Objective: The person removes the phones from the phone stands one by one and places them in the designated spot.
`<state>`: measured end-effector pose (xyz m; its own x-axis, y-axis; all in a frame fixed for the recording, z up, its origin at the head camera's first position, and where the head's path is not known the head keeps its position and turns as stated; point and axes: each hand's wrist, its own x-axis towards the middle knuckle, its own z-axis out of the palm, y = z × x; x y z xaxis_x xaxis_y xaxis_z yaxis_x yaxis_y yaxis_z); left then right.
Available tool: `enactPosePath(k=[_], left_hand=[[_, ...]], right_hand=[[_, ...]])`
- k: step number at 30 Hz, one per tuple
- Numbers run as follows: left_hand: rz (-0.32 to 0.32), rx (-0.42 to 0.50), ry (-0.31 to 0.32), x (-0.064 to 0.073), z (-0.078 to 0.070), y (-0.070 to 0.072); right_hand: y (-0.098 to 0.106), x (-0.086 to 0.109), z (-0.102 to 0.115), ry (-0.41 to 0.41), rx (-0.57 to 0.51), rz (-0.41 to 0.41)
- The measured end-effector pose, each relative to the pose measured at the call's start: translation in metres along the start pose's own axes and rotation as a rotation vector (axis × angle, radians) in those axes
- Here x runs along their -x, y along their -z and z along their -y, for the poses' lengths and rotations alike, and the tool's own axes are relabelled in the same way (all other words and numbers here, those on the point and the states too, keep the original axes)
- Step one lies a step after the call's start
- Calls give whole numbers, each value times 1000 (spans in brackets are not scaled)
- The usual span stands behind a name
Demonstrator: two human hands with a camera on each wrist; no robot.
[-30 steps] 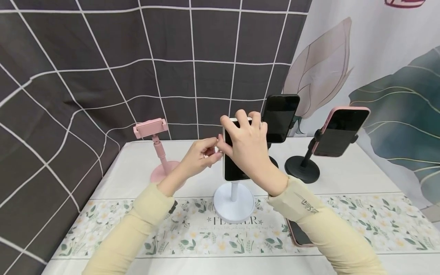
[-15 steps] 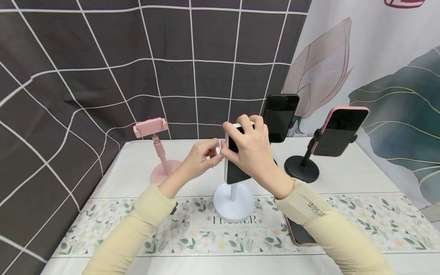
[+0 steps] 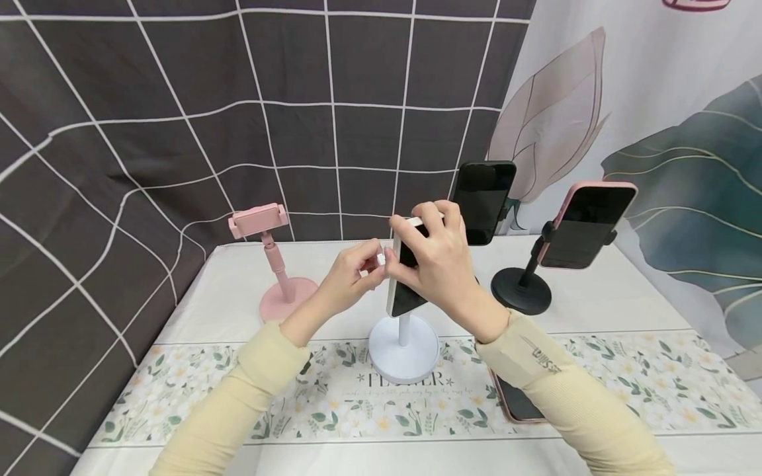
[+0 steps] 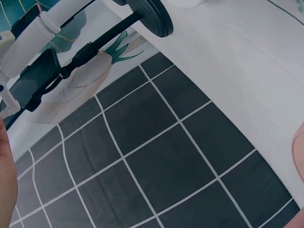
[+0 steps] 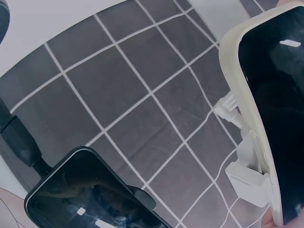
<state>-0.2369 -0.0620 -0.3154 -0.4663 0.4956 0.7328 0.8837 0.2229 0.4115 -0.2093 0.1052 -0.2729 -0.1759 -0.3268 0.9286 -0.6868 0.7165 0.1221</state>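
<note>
My right hand [image 3: 437, 264] grips a phone [image 3: 407, 301] in a white case from the front, fingers over its top edge and thumb at its left side. The phone is tilted at the head of a white phone stand [image 3: 405, 354]. In the right wrist view the stand's white clamp [image 5: 249, 183] sits against the phone's edge. Left of the phone, my left hand [image 3: 356, 274] has curled fingers, pinching a small white part of the clamp beside the right thumb. In the left wrist view, only a strip of that hand shows, close to the white clamp [image 4: 9, 102].
A pink phone stand [image 3: 276, 264] stands at left. At right, a black stand [image 3: 522, 291] bears a pink-cased phone [image 3: 589, 225]; a black phone [image 3: 483, 201] stands behind my right hand. Another phone [image 3: 519, 401] lies on the table under my right forearm. A dark grid curtain [image 3: 238, 99] hangs behind.
The phone has turned so that its left edge shows more, and its top has dropped slightly. My right hand has shifted a little down and right with it. The left hand stays close by.
</note>
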Motion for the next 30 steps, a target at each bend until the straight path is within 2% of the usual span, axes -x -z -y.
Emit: enactPosePath(k=[5,12,17,23,30], left_hand=[[-16,-52,-39,-1,-2,-2],[-48,-231,-99,-3,-3,-1],[-33,-280,-136,-6,-2,0],[-14,-287,-111,-6,0,0],[-19,-251,-64,-6,1,-1]], right_hand=[[-1,-1,0,38,-22,-37],[-3,-2,-1,42,-44,-54],[-4,0,-1,44,-71,-68],[-5,1,-2,52,-103,-115],[-2,0,-1,72,-153,-164]])
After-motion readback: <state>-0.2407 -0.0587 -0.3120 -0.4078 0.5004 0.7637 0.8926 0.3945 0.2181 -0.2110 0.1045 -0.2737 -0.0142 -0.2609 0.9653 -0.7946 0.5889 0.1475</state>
